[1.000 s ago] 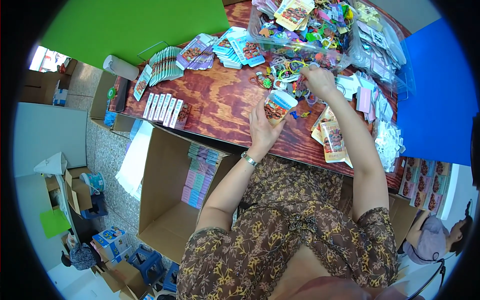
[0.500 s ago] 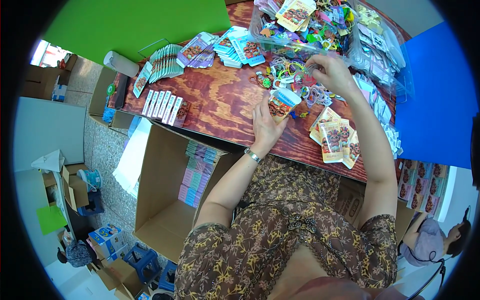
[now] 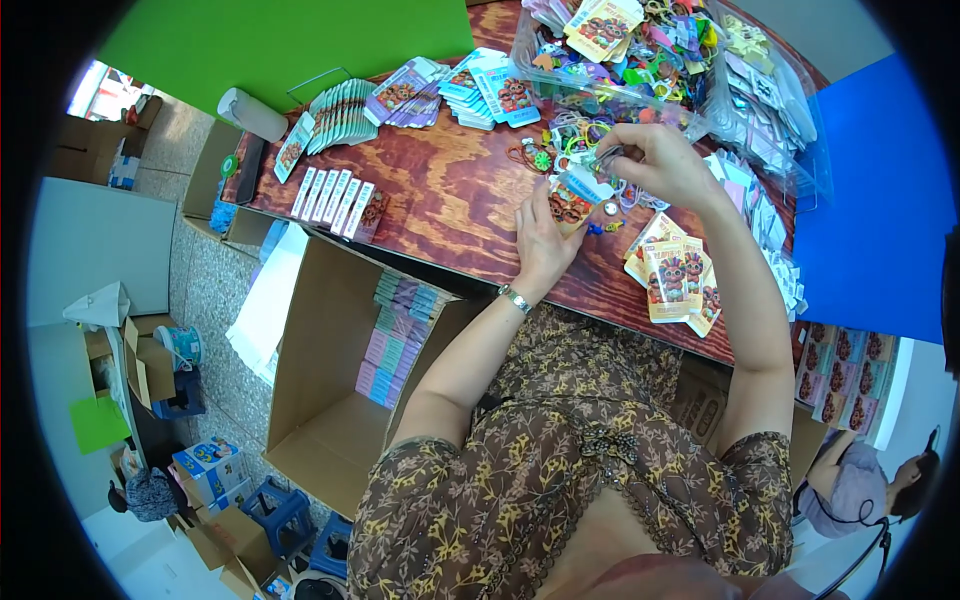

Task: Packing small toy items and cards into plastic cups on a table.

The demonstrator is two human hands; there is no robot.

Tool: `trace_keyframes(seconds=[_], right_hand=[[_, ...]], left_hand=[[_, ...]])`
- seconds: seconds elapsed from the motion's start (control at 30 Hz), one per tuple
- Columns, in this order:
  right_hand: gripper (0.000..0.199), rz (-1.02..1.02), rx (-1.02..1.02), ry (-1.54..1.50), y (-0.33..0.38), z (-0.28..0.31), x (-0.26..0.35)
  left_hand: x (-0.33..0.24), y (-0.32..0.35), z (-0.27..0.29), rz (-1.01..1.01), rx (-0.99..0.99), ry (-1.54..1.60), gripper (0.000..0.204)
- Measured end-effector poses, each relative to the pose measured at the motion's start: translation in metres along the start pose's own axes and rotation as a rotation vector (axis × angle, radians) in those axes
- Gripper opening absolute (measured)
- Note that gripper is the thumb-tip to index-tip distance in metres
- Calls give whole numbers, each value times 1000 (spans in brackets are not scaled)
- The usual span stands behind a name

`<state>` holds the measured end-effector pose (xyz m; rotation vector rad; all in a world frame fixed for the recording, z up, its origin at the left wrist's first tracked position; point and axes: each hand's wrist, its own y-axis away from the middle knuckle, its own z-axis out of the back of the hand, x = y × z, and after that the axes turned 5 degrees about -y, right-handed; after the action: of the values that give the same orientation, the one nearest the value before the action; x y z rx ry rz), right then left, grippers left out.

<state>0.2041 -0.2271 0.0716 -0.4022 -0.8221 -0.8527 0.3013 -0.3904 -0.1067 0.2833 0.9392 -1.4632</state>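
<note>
A printed card [image 3: 572, 198] was held upright on the wooden table [image 3: 450, 200] by the left hand [image 3: 545, 240], fingers closed about its lower edge. The right hand [image 3: 655, 160] was pinched on a small ring-like item [image 3: 606, 157] just above the card's top; what exactly was pinched could not be told. Compared with a second ago, the right hand had been drawn in from the loose trinkets [image 3: 560, 135] toward the card, so the piece appeared to be brought to the card for fitting. A stack of finished cards [image 3: 672, 280] lay to the right, near the right forearm. Fanned card packs [image 3: 345, 110] lay well apart to the left. An open box [image 3: 330, 380] with stacked packs stood beside the table.
</note>
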Motion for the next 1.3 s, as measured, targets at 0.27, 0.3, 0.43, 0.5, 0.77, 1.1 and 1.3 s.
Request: trace_keyframes(seconds=[0.27, 0.3, 0.43, 0.5, 0.77, 1.1, 1.3], right_hand=[[28, 84, 3, 168, -2, -27, -16], [28, 86, 4, 167, -2, -29, -17], [22, 187, -174, 164, 8, -40, -18], [20, 224, -170, 161, 14, -43, -17], [14, 256, -400, 356, 31, -76, -32], [36, 324, -414, 434, 76, -127, -32], [38, 213, -602, 377, 84, -142, -35]], left_hand=[[-7, -1, 1, -32, -28, 99, 91], [-7, -1, 2, -28, -32, 115, 90], [-11, 0, 4, -48, -47, 112, 91], [-16, -1, 6, -42, -82, 145, 92], [-16, 3, 6, -93, -83, 101, 97], [13, 42, -10, -63, -32, -62, 99], [10, 51, -10, -57, -81, -41, 104]])
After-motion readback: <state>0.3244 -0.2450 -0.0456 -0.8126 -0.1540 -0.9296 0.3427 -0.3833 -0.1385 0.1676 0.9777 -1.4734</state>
